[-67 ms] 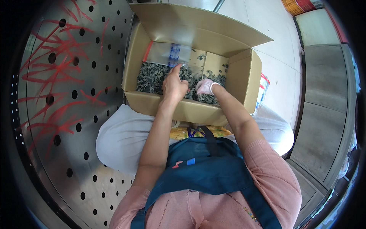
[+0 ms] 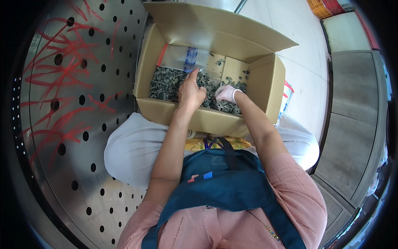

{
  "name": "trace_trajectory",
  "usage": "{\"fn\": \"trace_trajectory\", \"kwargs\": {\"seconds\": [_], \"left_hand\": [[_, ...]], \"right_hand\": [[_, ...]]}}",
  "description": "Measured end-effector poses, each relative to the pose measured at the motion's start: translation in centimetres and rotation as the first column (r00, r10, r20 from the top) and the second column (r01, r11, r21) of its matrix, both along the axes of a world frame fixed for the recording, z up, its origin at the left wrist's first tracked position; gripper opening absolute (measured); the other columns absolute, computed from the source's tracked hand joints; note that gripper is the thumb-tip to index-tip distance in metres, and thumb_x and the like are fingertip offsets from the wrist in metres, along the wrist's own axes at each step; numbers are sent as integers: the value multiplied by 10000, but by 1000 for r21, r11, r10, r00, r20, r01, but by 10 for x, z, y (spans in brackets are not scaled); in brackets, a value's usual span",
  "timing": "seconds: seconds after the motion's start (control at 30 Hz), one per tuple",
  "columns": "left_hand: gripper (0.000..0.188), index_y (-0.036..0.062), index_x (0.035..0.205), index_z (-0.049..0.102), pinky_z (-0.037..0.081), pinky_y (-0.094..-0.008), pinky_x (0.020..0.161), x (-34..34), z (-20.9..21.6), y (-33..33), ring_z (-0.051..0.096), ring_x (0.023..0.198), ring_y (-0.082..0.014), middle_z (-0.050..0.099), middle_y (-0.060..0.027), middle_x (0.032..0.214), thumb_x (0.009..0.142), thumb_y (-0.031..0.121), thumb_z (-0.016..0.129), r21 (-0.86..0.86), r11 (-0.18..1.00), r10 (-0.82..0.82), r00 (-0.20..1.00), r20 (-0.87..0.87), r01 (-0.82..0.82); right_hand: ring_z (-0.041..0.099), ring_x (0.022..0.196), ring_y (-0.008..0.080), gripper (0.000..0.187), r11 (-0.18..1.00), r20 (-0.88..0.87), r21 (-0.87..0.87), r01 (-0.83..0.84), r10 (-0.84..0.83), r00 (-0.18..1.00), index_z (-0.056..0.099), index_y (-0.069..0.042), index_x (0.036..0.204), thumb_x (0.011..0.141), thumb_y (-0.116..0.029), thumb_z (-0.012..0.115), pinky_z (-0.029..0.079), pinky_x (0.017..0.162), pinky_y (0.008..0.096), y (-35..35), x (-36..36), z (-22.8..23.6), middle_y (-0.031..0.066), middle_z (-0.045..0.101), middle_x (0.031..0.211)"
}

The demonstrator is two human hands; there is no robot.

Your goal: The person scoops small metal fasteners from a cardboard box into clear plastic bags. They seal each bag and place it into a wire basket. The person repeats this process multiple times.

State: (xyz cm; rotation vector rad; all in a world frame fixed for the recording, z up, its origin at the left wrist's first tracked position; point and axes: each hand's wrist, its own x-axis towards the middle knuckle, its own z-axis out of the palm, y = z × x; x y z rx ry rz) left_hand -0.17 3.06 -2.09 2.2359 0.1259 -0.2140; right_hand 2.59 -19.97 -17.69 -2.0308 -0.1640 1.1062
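Observation:
A cardboard box stands open between my knees, partly filled with dark, curled dried pieces that look like black fungus. On their far left side lies a clear plastic bag with blue print and a red strip along one edge. My bare left hand reaches in at the middle, its index finger by the bag's near edge; the other fingers curl under, and what they hold is hidden. My right hand, in a pale pink-and-white glove, is closed downward on the dark pieces at the right.
Bare cardboard shows at the box's far right bottom, with scattered pieces. The far flap stands raised. A perforated metal panel with red marks rises at left. Red-edged plastic bags lie right of the box, before a grey cabinet.
My right hand has shifted slightly to the right among the dark pieces. The left hand keeps its place by the bag; the whole view has shifted a little.

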Motion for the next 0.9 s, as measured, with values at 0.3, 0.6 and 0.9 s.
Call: {"fn": "trace_trajectory", "kwargs": {"seconds": [0.3,0.6,0.9], "left_hand": [[718,3,1419,448,433,-394,1057,-2,12,-3,556,1236,-363,523,-216,1398,742,68,679,9,1000,-15,1000,-18,15],[775,8,1456,390,435,-399,1059,-4,27,-14,521,1271,-371,496,-213,1424,739,31,681,-3,993,-119,992,-43,119],[783,8,1453,378,462,-402,1026,-8,16,-15,553,1221,-385,505,-208,1407,731,13,683,-7,985,-171,985,18,171]], "right_hand": [[679,893,286,316,596,-661,145,790,-536,525,584,-136,1006,747,-141,764,588,677,394,-33,-2,69,127,644,1053],[689,842,399,331,241,-853,378,894,-285,437,547,-142,1115,816,-54,658,607,573,431,30,-6,163,169,655,1007],[674,733,238,192,390,-692,172,905,-606,393,656,-210,991,810,-190,716,585,626,390,62,8,164,35,673,915]]}}
